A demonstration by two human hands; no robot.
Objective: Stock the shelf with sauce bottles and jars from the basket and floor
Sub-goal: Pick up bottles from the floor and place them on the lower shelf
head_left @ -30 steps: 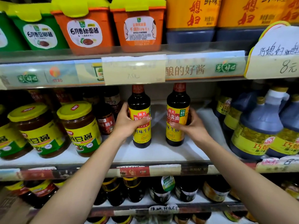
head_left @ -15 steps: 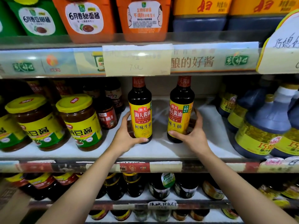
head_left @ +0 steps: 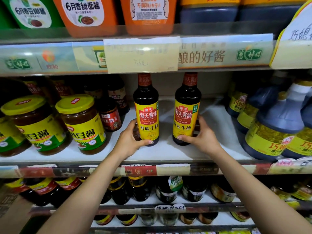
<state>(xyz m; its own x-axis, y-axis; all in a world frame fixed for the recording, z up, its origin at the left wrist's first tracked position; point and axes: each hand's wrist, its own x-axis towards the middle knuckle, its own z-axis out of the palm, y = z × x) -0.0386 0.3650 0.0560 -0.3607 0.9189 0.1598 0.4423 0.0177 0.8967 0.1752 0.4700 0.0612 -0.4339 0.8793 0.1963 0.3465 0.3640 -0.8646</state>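
Head view, left bottle (head_left: 148, 119) and right bottle (head_left: 185, 116), dark, yellow-labelled, red-capped, upright

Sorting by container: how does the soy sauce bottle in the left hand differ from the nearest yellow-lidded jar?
The soy sauce bottle is tall, narrow-necked, red-capped; the yellow-lidded jar is squat and wide-lidded. The left hand grips the bottle; no hand touches the jar. Both wear yellow labels.

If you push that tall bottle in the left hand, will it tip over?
Probably more easily than the squat jars: the bottle is tall with a narrow base. It looks full of dark sauce, so likely heavy for its size. Its smooth sides may be slippery; the left hand grips it low.
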